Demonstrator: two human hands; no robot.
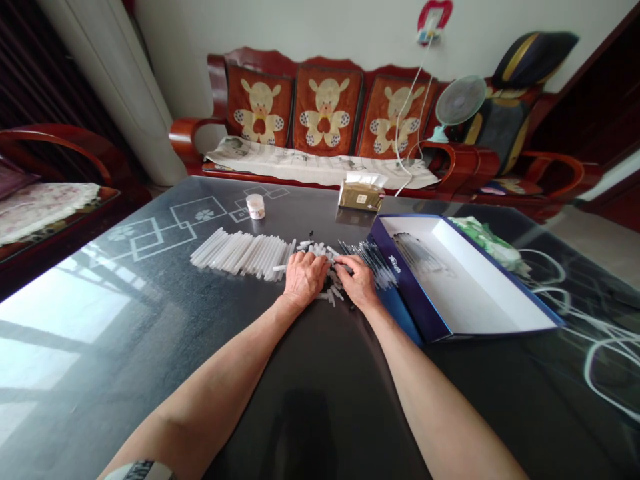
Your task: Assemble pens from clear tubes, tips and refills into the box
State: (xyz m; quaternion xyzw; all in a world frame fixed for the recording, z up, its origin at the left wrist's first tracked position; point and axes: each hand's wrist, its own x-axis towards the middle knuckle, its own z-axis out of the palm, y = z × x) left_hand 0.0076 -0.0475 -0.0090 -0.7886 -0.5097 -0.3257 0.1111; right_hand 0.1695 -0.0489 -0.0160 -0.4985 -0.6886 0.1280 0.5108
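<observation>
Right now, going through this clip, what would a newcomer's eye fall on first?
The left hand and right hand rest on a small heap of plastic tubes mid-table. A long row of pale tubes lies to their left, and an open blue-and-white box sits to their right. Behind the table stands a red wooden sofa with bear-patterned cushions.
</observation>
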